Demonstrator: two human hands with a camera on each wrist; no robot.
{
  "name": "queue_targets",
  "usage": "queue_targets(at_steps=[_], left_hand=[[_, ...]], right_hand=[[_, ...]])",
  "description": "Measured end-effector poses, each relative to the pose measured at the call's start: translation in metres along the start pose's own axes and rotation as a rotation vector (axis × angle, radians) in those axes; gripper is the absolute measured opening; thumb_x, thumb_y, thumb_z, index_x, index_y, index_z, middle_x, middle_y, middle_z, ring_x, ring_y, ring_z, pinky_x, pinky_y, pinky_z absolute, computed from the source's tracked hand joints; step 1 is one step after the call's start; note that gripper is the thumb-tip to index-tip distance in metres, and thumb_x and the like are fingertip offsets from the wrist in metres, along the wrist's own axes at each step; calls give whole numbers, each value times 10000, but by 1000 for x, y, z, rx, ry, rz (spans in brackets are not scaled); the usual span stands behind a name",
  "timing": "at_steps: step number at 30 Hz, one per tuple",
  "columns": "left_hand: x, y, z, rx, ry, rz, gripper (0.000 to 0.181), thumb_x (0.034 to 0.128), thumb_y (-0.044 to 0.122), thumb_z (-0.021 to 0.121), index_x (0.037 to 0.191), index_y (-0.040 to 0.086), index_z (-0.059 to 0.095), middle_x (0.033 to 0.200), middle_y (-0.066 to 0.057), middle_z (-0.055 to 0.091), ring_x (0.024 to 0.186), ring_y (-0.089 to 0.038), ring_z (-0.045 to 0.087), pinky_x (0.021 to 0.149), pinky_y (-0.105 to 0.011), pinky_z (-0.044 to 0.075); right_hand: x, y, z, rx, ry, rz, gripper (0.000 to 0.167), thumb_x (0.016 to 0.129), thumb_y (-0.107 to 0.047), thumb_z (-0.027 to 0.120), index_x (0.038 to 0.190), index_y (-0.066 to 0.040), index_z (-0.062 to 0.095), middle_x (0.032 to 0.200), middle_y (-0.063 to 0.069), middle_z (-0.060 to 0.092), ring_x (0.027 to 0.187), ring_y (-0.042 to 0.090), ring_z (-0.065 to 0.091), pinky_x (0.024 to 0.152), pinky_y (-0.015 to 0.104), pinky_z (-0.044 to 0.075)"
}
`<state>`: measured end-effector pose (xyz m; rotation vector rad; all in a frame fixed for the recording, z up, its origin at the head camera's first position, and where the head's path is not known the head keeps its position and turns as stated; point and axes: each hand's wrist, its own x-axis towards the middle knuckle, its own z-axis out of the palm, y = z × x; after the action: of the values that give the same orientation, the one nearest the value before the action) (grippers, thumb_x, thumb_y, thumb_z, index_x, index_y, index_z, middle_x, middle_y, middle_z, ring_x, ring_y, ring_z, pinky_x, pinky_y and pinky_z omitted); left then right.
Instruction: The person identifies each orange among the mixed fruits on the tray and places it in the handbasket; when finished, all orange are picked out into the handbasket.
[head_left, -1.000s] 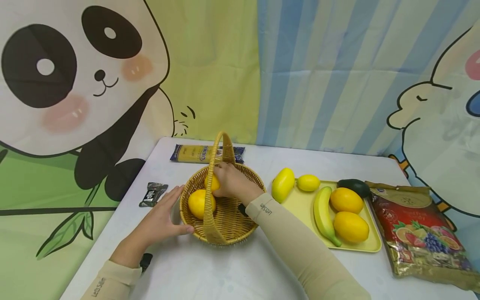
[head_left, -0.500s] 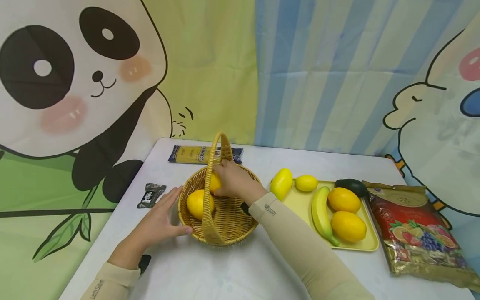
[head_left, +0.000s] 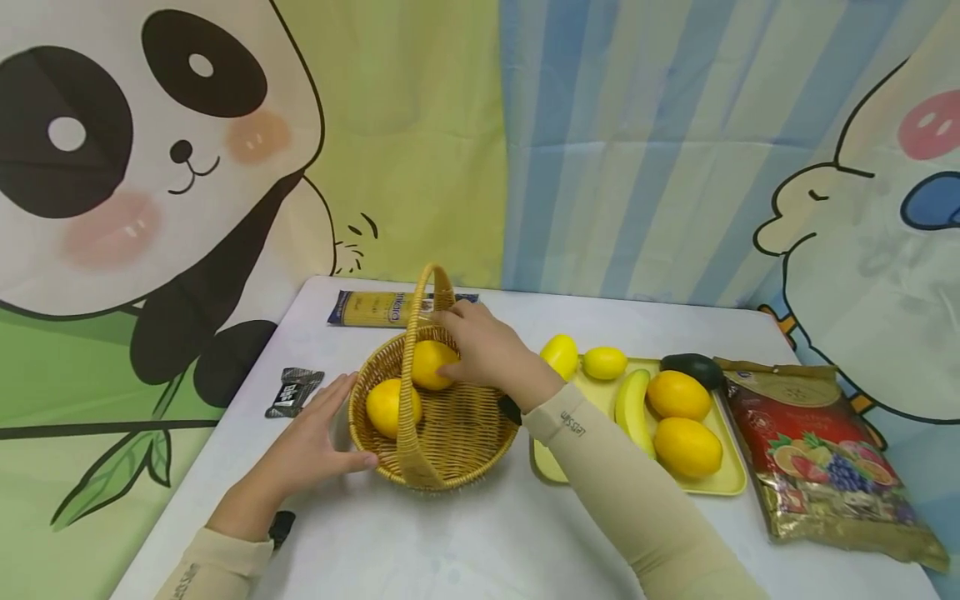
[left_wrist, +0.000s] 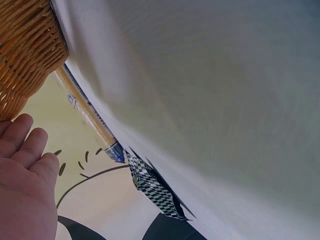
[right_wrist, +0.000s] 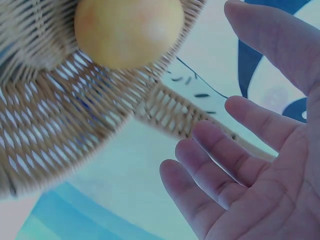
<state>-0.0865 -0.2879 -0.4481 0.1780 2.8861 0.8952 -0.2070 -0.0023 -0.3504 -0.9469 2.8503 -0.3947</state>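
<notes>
A wicker basket [head_left: 468, 446] with an arched handle stands on the white table. Inside it lie two yellow-orange round fruits, one farther back [head_left: 431, 367] and one nearer [head_left: 384, 408], partly behind the handle. My right hand [head_left: 491, 346] is over the basket's back side, its fingers spread and extended. In the right wrist view a gap separates those fingers from the yellow-orange fruit [right_wrist: 129, 32], and nothing is held. At the basket's left side is my left hand [head_left: 311, 446], fingers extended, with fingertips against or very near the wicker wall [left_wrist: 27, 55].
Right of the basket is a yellow tray [head_left: 551, 467] with a banana [head_left: 633, 412], a dark green avocado-like fruit [head_left: 692, 369] and several yellow fruits. Beyond it lies a red-gold bag [head_left: 825, 467]. A pasta packet [head_left: 367, 308] lies behind the basket, a small black packet [head_left: 294, 392] left.
My right hand has let go of the rear yellow-orange fruit and lifted slightly up and right, uncovering it. My left hand stays beside the basket. The head view has shifted slightly.
</notes>
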Motion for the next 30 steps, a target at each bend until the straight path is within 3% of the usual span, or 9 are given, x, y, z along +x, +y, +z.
queue_targets(at_steps=[12, 22, 30], left_hand=[[1, -1, 1, 2, -3, 4, 1366, 648, 767, 843, 1698, 303, 102, 1760, -176, 153, 1586, -519, 186, 1166, -820, 233], [1, -1, -1, -1, -5, 1, 1373, 651, 750, 854, 1700, 284, 100, 1759, -184, 149, 1579, -536, 182, 1164, -828, 220], [0, 0, -2, -6, -9, 10, 1360, 665, 736, 855, 1700, 276, 102, 1758, -188, 146, 1576, -543, 179, 1163, -828, 219]], right_hand=[[-37, 15, -35, -27, 88, 40, 830, 895, -458, 817, 1591, -206, 441, 1566, 81, 470, 1451, 296, 446, 1084, 466, 550], [-64, 37, -48, -2, 137, 78, 841, 897, -446, 818, 1599, -200, 427, 1571, 100, 464, 1454, 306, 448, 1100, 501, 537], [-100, 65, -57, 13, 190, 147, 853, 883, -377, 846, 1596, -175, 424, 1571, 139, 455, 1445, 356, 440, 1085, 566, 526]])
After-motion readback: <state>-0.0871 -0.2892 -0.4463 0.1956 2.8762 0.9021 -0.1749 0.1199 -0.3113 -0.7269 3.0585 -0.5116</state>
